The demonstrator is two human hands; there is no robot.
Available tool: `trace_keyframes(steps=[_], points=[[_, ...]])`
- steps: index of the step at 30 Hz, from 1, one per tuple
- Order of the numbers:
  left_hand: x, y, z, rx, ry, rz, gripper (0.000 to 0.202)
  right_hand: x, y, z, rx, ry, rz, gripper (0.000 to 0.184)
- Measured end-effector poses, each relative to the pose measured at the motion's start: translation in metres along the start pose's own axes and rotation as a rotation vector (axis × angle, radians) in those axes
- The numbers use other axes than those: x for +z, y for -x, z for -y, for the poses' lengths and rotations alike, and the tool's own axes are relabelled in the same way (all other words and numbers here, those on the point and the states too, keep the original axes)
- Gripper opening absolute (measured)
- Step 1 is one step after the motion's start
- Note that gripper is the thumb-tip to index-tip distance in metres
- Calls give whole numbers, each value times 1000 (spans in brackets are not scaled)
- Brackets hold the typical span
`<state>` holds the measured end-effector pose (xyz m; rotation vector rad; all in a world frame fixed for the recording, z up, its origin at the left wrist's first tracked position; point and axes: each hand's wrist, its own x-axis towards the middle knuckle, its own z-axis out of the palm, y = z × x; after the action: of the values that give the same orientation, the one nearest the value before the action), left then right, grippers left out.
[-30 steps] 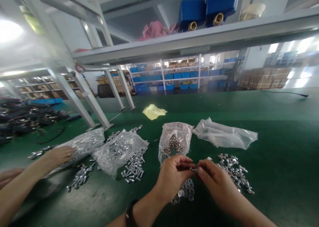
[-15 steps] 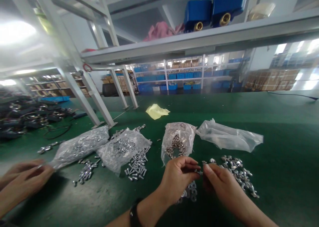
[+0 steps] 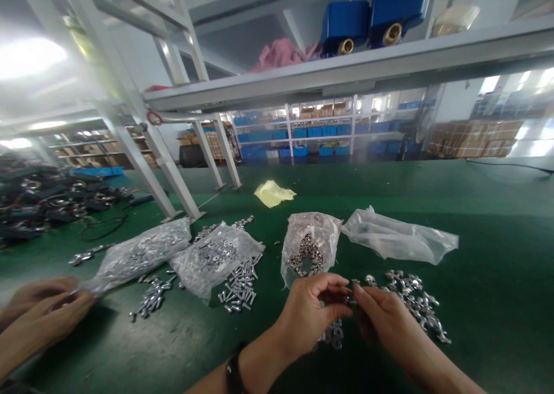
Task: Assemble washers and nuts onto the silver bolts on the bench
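My left hand (image 3: 312,312), with a dark band on the wrist, is closed in a pinch on a small screw, mostly hidden by the fingers. Right beside it, my right hand (image 3: 387,320) pinches a small shiny metal part at the screw's end; its exact kind is too small to tell. Beneath my left hand, flat washers (image 3: 336,335) lie on the green table. A plastic bag of small nuts (image 3: 309,252) stands open just behind the hands. To the right, a pile of screws fitted with washers (image 3: 413,299) lies next to my right hand.
A co-worker's hands (image 3: 47,304) are at the far left, by a clear bag of metal parts (image 3: 145,252). Loose screws (image 3: 240,284) lie before another bag (image 3: 216,255). Behind are an empty plastic bag (image 3: 402,235), yellow paper (image 3: 273,194) and a shelf frame (image 3: 173,180).
Both my hands stay together, with only small finger movements around the screw. The view has shifted very slightly; the piles and bags lie as before.
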<state>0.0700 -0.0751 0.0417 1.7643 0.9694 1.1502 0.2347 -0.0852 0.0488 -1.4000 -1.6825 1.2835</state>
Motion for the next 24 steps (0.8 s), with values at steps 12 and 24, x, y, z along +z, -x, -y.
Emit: trace_keyframes(steps=[12,24], points=[[-149,-6,76,-390,-1012,38,12,-12,3,-1,-130,229,-336,50],[-116,-8,46,-293,-1075,-31,12,-6,7,9,-127,174,-244,48]])
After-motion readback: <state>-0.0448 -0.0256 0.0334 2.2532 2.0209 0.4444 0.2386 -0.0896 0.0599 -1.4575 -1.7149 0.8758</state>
